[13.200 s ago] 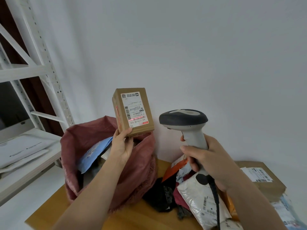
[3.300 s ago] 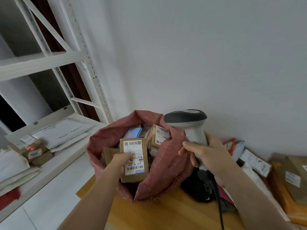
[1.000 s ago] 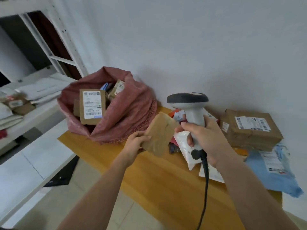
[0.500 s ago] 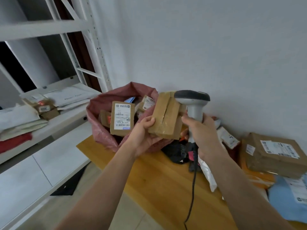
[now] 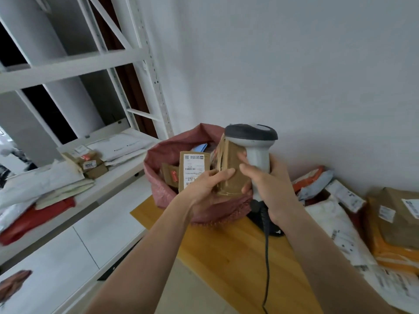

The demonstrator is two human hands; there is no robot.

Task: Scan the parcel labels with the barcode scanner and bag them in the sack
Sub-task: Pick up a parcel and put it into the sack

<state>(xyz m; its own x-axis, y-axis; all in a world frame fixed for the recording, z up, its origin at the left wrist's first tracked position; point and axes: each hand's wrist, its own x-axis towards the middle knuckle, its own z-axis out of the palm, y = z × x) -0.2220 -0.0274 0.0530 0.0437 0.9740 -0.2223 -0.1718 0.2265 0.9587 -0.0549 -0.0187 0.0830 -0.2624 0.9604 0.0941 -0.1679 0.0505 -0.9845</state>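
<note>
My left hand (image 5: pixel 204 186) holds a small taped brown box (image 5: pixel 229 168) in front of the dusty-pink sack (image 5: pixel 167 191), with its plain taped side toward me and no label showing. My right hand (image 5: pixel 269 184) grips the handle of the grey barcode scanner (image 5: pixel 251 137), and its fingertips also touch the box's right side. The sack stands open on the wooden table (image 5: pixel 226 252) and holds several parcels, among them a brown box with a white label (image 5: pixel 192 168).
Loose parcels lie at the right of the table: white mailers (image 5: pixel 335 218), an orange mailer (image 5: pixel 390 248), a brown box (image 5: pixel 399 211). A white metal rack (image 5: pixel 74 71) at the left carries envelopes and small boxes. The scanner's cable (image 5: pixel 266 257) hangs down over the table.
Since half a second ago the box has moved closer to the scanner and been turned more upright over the sack mouth. My right fingers now touch it.
</note>
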